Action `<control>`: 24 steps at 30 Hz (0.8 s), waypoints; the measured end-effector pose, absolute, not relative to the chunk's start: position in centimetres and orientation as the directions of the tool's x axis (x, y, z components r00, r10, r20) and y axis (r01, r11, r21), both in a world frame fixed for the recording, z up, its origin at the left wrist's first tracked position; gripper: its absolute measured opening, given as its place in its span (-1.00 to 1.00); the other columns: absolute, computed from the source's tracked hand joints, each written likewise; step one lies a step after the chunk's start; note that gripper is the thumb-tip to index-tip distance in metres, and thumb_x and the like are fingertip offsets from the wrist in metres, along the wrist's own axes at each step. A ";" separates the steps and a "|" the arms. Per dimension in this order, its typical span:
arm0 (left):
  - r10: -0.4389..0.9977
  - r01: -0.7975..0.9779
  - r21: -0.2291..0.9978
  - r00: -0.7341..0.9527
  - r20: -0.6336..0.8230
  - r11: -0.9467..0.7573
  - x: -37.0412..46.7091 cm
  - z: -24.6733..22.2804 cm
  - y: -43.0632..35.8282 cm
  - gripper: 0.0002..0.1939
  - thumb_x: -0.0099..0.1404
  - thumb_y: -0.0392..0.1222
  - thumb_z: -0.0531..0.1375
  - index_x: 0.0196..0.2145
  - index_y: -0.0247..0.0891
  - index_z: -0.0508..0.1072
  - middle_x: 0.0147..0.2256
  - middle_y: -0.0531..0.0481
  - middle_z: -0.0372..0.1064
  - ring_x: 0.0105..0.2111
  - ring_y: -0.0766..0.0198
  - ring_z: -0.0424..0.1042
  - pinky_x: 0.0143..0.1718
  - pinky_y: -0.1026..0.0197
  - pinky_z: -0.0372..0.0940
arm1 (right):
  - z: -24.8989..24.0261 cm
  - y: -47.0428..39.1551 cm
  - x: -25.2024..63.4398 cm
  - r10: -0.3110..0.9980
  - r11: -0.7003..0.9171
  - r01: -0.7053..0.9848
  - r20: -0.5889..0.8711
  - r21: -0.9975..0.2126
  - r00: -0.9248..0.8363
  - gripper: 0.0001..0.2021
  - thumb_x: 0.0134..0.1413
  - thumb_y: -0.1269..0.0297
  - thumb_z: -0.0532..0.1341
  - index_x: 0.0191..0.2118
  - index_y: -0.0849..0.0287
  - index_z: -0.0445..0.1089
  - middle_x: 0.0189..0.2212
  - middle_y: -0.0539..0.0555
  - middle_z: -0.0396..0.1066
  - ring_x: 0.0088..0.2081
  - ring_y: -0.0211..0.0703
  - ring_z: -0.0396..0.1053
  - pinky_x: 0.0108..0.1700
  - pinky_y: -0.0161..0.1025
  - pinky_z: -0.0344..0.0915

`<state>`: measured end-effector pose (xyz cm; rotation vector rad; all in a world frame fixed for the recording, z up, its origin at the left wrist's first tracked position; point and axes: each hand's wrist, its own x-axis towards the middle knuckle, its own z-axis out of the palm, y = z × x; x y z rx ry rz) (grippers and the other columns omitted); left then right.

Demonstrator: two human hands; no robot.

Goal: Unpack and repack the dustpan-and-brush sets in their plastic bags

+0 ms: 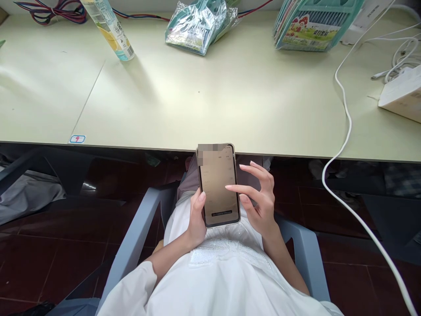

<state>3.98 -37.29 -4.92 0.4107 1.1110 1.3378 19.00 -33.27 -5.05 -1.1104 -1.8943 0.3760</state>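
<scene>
A smartphone [219, 193] is held upright above my lap, its lit screen facing me; the text on it is too small to read. My left hand [197, 219] grips the phone by its lower left side, thumb along the edge and the other fingers hidden behind it. Over the right side of the screen, my right hand [261, 197] has its fingers spread, the index fingertip at or just above the glass. Nothing is held in my right hand.
Along the back of the pale table [230, 105] are a bottle [113, 33], a plastic-wrapped dustpan set [200, 28], more packaged sets [309, 28] and bundled wires [55, 11]. A white cable [348, 118] hangs over the edge near a white box [403, 94]. Chair armrests [138, 228] flank me.
</scene>
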 end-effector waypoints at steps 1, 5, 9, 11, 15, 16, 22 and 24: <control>0.905 -0.558 0.790 -0.150 -0.398 0.255 4.0 -4.9 -37.3 -0.72 0.24 0.02 0.18 -0.28 -0.25 0.48 -0.26 -0.04 0.51 -0.12 0.10 0.46 -0.09 0.14 0.33 | -5.1 -33.3 19.0 0.814 0.558 0.542 0.541 -0.629 -0.210 -0.70 0.29 0.25 0.02 -0.16 -0.05 0.51 0.13 0.02 0.26 0.24 0.07 0.14 0.23 0.14 0.15; 0.905 -0.570 0.780 -0.141 -0.402 0.258 4.0 -5.0 -37.3 -0.70 0.26 0.04 0.16 -0.28 -0.25 0.48 -0.24 -0.05 0.51 -0.11 0.09 0.46 -0.08 0.14 0.33 | -5.1 -33.4 19.1 0.805 0.571 0.507 0.562 -0.646 -0.191 -0.69 0.29 0.25 0.01 -0.23 -0.04 0.53 0.08 0.02 0.30 0.21 0.05 0.18 0.22 0.13 0.18; 0.900 -0.552 0.793 -0.163 -0.404 0.256 3.9 -5.0 -37.3 -0.72 0.25 0.03 0.17 -0.28 -0.24 0.48 -0.24 -0.04 0.51 -0.10 0.10 0.46 -0.08 0.15 0.33 | -5.3 -33.4 19.0 0.805 0.560 0.497 0.578 -0.663 -0.136 -0.68 0.30 0.20 -0.01 -0.20 -0.03 0.52 0.06 0.06 0.32 0.19 0.07 0.21 0.19 0.14 0.21; 0.900 -0.535 0.805 -0.174 -0.401 0.255 3.8 -5.1 -37.3 -0.72 0.25 0.03 0.17 -0.29 -0.25 0.48 -0.23 -0.04 0.51 -0.11 0.10 0.46 -0.08 0.15 0.33 | -5.4 -33.3 19.1 0.809 0.551 0.496 0.576 -0.671 -0.120 -0.68 0.29 0.20 0.00 -0.19 -0.02 0.52 0.06 0.06 0.32 0.18 0.07 0.21 0.19 0.15 0.20; 0.901 -0.531 0.808 -0.171 -0.399 0.257 3.8 -5.2 -37.3 -0.71 0.26 0.04 0.15 -0.28 -0.25 0.47 -0.22 -0.03 0.51 -0.11 0.11 0.46 -0.07 0.15 0.32 | -5.6 -33.3 19.2 0.812 0.547 0.501 0.570 -0.671 -0.122 -0.71 0.28 0.21 0.02 -0.18 -0.01 0.51 0.06 0.06 0.32 0.18 0.06 0.22 0.19 0.14 0.20; 0.901 -0.535 0.805 -0.169 -0.399 0.256 3.9 -5.2 -37.3 -0.71 0.26 0.04 0.15 -0.27 -0.25 0.47 -0.22 -0.03 0.51 -0.11 0.11 0.46 -0.07 0.14 0.32 | -5.7 -33.3 19.2 0.815 0.543 0.508 0.566 -0.668 -0.127 -0.71 0.28 0.21 0.02 -0.18 -0.01 0.51 0.06 0.06 0.32 0.18 0.06 0.21 0.19 0.13 0.20; 0.896 -0.560 0.784 -0.151 -0.417 0.270 3.9 -5.0 -37.3 -0.67 0.26 0.06 0.14 -0.23 -0.25 0.47 -0.21 -0.06 0.51 -0.11 0.08 0.46 -0.08 0.12 0.33 | -5.7 -33.3 19.2 0.826 0.529 0.526 0.546 -0.666 -0.139 -0.71 0.28 0.21 0.02 -0.18 -0.02 0.51 0.07 0.05 0.31 0.19 0.06 0.20 0.20 0.14 0.19; 0.895 -0.562 0.779 -0.143 -0.423 0.278 3.9 -5.0 -37.3 -0.66 0.26 0.07 0.14 -0.21 -0.25 0.48 -0.21 -0.07 0.52 -0.11 0.08 0.46 -0.09 0.12 0.33 | -5.6 -33.3 19.3 0.831 0.524 0.529 0.536 -0.668 -0.146 -0.71 0.28 0.21 0.02 -0.18 -0.03 0.52 0.08 0.05 0.30 0.20 0.07 0.20 0.20 0.14 0.19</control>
